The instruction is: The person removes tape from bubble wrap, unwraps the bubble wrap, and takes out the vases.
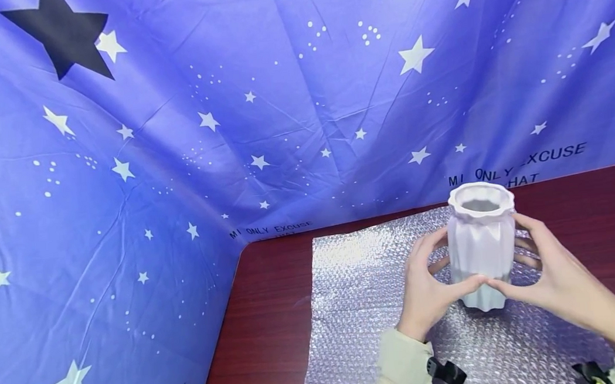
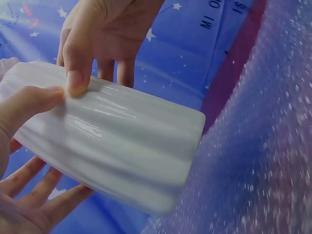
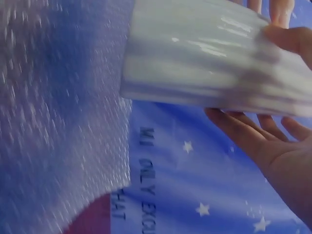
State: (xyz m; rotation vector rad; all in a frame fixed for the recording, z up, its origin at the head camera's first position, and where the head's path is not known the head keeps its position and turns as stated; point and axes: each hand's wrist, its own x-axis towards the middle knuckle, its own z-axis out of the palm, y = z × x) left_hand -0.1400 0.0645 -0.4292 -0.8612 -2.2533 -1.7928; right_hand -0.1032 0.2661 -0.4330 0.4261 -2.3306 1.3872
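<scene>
A white ceramic vase (image 1: 481, 240) with fluted sides and a scalloped rim stands upright between both hands, over a sheet of bubble wrap (image 1: 357, 306). The left hand (image 1: 424, 290) grips its left side, and the right hand (image 1: 561, 276) grips its right side. Both thumbs meet on the near face, low on the vase, while the other fingers reach round the sides. In the left wrist view the vase (image 2: 126, 141) shows its glossy ribbed wall, with the thumb tips close together. Whether its base touches the wrap cannot be made out.
The bubble wrap covers part of a dark red wooden table (image 1: 261, 300). Behind and to the left hangs a blue cloth (image 1: 302, 98) printed with stars and lettering. A black strap (image 1: 446, 374) circles the left sleeve.
</scene>
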